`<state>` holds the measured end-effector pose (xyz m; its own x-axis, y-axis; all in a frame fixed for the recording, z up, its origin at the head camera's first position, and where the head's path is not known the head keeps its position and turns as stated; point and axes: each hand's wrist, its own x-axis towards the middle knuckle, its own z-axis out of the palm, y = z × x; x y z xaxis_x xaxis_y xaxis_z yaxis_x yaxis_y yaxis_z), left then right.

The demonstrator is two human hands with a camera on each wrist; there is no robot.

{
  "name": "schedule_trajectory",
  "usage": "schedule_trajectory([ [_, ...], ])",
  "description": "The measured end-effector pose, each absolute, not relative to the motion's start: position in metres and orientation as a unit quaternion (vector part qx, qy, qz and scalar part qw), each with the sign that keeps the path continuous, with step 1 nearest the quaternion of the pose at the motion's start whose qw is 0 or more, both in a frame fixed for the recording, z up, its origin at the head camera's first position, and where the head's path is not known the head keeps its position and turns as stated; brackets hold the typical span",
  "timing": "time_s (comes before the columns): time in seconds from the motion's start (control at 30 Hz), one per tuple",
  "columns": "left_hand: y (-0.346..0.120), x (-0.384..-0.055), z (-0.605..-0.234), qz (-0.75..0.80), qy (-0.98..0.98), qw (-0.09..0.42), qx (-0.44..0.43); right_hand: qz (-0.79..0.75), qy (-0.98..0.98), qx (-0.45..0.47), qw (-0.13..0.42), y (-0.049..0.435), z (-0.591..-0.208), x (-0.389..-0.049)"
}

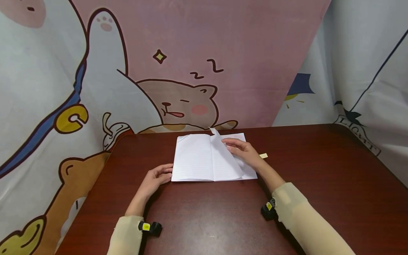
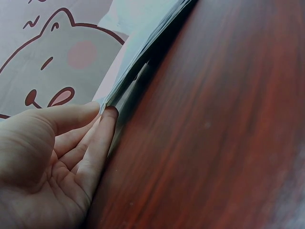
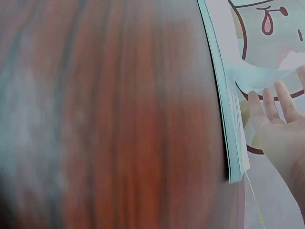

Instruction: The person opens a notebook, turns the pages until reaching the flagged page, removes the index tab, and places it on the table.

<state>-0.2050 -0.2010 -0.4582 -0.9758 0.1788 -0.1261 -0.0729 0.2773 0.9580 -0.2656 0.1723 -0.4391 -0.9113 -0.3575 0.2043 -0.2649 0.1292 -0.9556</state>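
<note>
An open notebook (image 1: pixel 194 156) with white lined pages lies on the table. My left hand (image 1: pixel 156 180) is at its left edge; in the left wrist view the thumb (image 2: pixel 78 117) and a finger pinch that edge between them. On the other side, my right hand (image 1: pixel 243 151) reaches over the right half, its fingers fairly straight against a page (image 1: pixel 224 159). That page is raised and bowed, its top end folded over. In the right wrist view the fingers (image 3: pixel 287 102) are spread beside the curving page (image 3: pixel 259 78).
Dark reddish-brown table (image 1: pixel 204 219) under the notebook. A small yellow tab (image 1: pixel 263 155) sticks out past the notebook's right side. Behind the table hangs a cloth (image 1: pixel 255 63) printed with cartoon animals. Small black cameras sit on both wrists.
</note>
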Motion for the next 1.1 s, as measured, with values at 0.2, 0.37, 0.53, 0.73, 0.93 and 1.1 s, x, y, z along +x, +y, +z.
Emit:
schedule_trajectory([
  [0.2, -0.201, -0.205, -0.458, 0.599, 0.794, 0.103, 0.036, -0.611, 0.757, -0.226, 0.043, 0.168, -0.442, -0.265],
  [0.37, -0.201, -0.204, -0.458, 0.598, 0.794, 0.102, 0.036, -0.606, 0.758, -0.237, 0.049, 0.163, -0.444, -0.265],
  [0.53, -0.2, -0.204, -0.457, 0.601, 0.792, 0.101, 0.036, -0.584, 0.771, -0.251, 0.05, 0.158, -0.445, -0.265],
  [0.73, -0.201, -0.203, -0.457, 0.6, 0.793, 0.102, 0.034, -0.548, 0.789, -0.272, 0.049, 0.149, -0.447, -0.263],
  [0.93, -0.201, -0.204, -0.458, 0.602, 0.791, 0.104, 0.033, -0.528, 0.8, -0.276, 0.067, 0.139, -0.446, -0.26],
  [1.1, -0.201, -0.205, -0.459, 0.605, 0.788, 0.103, 0.034, -0.524, 0.8, -0.28, 0.086, 0.132, -0.446, -0.258],
])
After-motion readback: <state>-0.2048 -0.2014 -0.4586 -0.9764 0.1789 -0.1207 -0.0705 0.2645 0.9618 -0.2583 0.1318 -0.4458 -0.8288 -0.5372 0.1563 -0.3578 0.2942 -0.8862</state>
